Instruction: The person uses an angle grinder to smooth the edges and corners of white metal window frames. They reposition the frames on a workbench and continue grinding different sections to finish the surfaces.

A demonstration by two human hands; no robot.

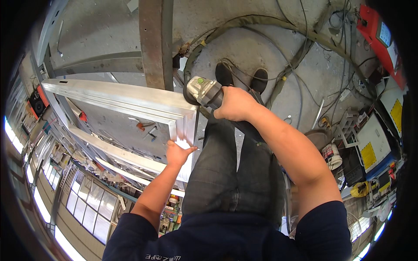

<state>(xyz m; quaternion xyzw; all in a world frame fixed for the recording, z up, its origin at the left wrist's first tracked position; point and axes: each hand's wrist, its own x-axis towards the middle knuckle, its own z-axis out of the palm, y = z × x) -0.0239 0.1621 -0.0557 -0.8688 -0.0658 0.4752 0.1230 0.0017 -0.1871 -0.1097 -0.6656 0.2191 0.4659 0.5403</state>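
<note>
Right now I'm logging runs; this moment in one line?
right hand: holds grinder | left hand: on frame | grinder: at frame corner

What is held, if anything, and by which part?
Right hand: angle grinder, by its dark body. Left hand touches the metal frame near one end; whether it grips cannot be told.

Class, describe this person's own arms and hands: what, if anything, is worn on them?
The sleeves are short and dark navy. The left hand and right hand are bare, with no gloves, watch or bracelet showing.
</note>
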